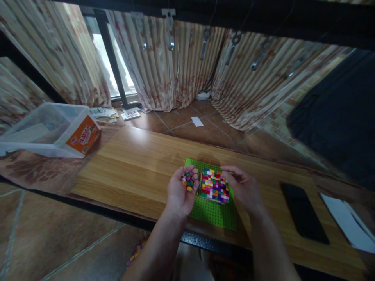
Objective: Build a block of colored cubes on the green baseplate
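Note:
A green baseplate lies on the wooden table, with a block of many-coloured building bricks built up on it. Cupped palm up at the block's left side, my left hand holds several small loose bricks in mixed colours. My right hand is over the block's upper right corner, thumb and forefinger pinched together. Whatever is between those fingertips is too small to make out.
To the right on the table lies a black phone-like slab, with white paper beyond it. A clear plastic bin with an orange label stands at the far left. Striped curtains hang behind.

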A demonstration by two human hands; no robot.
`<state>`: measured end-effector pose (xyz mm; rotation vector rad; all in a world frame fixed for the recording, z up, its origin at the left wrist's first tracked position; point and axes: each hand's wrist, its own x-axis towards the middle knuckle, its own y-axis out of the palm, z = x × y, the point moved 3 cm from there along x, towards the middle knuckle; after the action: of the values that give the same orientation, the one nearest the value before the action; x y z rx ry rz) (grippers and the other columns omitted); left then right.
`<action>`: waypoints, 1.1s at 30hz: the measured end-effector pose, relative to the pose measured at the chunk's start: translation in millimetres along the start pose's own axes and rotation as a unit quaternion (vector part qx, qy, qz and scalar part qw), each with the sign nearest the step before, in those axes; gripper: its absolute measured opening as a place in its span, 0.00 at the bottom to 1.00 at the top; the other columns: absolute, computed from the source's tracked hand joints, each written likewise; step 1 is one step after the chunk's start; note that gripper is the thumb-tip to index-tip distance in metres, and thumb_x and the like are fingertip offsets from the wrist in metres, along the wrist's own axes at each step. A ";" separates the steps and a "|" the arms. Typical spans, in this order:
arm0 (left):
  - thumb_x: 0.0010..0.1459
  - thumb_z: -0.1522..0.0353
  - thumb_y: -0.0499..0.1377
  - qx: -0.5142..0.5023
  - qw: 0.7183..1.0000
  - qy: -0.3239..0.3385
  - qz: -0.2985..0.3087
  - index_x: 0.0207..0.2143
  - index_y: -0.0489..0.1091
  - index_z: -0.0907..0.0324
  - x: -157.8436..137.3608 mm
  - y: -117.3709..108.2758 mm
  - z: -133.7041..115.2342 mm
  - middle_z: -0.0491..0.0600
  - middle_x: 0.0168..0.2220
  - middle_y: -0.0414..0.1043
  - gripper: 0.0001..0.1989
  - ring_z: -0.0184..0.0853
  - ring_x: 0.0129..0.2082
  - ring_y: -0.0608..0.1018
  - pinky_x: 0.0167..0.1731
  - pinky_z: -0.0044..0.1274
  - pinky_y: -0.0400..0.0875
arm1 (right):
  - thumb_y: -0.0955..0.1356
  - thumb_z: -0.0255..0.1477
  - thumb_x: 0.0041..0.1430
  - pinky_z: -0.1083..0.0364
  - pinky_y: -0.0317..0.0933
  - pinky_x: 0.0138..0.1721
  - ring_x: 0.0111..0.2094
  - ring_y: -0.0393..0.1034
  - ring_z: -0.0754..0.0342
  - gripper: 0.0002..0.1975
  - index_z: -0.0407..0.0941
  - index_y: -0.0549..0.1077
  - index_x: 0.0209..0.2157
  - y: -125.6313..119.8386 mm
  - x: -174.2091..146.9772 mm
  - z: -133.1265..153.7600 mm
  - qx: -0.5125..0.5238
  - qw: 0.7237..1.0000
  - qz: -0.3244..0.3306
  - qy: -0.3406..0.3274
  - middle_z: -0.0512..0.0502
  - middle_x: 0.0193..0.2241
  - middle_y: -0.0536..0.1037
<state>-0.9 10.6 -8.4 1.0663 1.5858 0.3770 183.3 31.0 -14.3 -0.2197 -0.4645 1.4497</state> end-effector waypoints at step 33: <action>0.55 0.73 0.57 0.023 1.000 -0.015 0.009 0.30 0.71 0.65 -0.3 1.0 0.6 0.48 0.24 0.70 0.04 0.24 0.21 0.70 0.22 0.16 0.66 | 0.66 0.36 0.61 0.51 0.67 0.41 0.37 0.74 0.50 0.09 0.49 0.77 0.36 -11.5 -9.8 34.1 -0.146 0.982 -0.032 -0.118 0.48 0.34 0.79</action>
<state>0.1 10.8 -7.7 1.1162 1.5652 0.3359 178.4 15.4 19.3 -0.2647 -0.8724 1.3476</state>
